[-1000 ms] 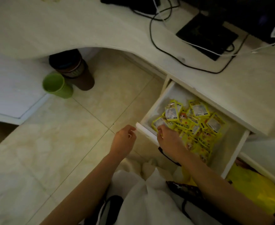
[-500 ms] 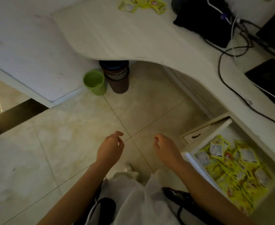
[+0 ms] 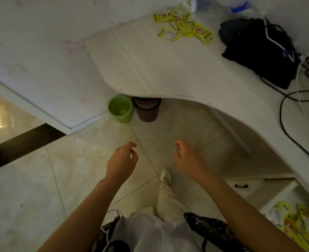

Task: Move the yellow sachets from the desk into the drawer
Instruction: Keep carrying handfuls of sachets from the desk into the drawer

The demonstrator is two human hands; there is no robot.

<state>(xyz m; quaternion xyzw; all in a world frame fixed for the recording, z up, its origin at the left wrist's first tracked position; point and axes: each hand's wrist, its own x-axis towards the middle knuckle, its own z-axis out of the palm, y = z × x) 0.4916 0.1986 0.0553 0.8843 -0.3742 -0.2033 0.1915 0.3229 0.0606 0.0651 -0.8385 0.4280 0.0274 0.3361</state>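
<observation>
Several yellow sachets [image 3: 184,27] lie in a loose pile at the far end of the white desk [image 3: 168,70]. More yellow sachets [image 3: 301,224] fill the open drawer [image 3: 275,195] at the lower right, partly cut off by the frame edge. My left hand [image 3: 121,160] and my right hand [image 3: 190,159] hang in the air over the floor tiles, fingers loosely curled, holding nothing. Both hands are well short of the desk pile and to the left of the drawer.
A green bin [image 3: 120,109] and a brown bin [image 3: 146,110] stand on the floor under the desk's curved edge. A black bag [image 3: 259,50] with cables [image 3: 295,99] sits on the desk to the right of the pile. My foot [image 3: 165,176] shows below my hands.
My right hand has left the drawer and both hands have come up over the floor. The view has swung left, bringing the desk pile into sight and pushing the drawer to the lower right corner.
</observation>
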